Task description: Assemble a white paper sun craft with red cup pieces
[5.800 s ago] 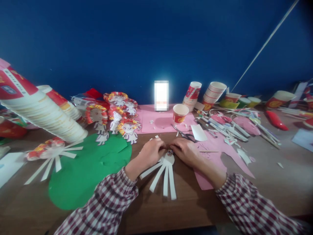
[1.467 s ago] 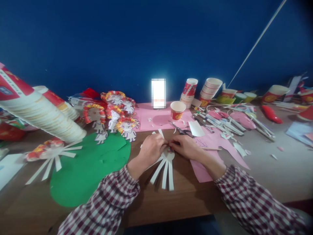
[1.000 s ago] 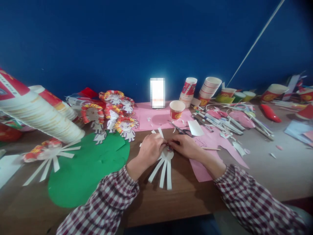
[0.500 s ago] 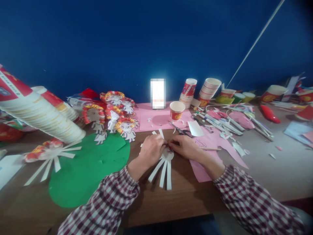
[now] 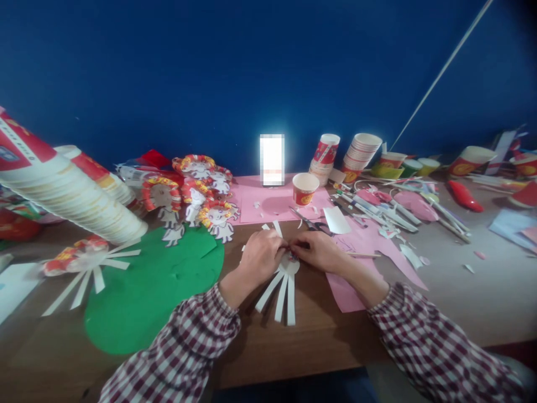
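A cut paper cup (image 5: 288, 270) with white strips fanned out lies on the brown table (image 5: 268, 358) under both hands. My left hand (image 5: 264, 256) is closed over its upper left part, fingers pinched at the strips. From the right, my right hand (image 5: 315, 251) meets it with fingertips pressed together near the cup's centre. A small red bit shows between the fingertips, partly hidden. Behind my right hand lie black scissors (image 5: 312, 222). One upright paper cup (image 5: 305, 189) stands on a pink sheet (image 5: 251, 208) farther back.
Paper lion figures (image 5: 195, 196) sit behind a green sheet (image 5: 155, 296) at the left. A second cut cup (image 5: 86, 260) lies there, near leaning stacked cups (image 5: 84, 193). More stacked cups (image 5: 363, 157), markers (image 5: 394, 210) and pink paper (image 5: 346, 288) are at the right.
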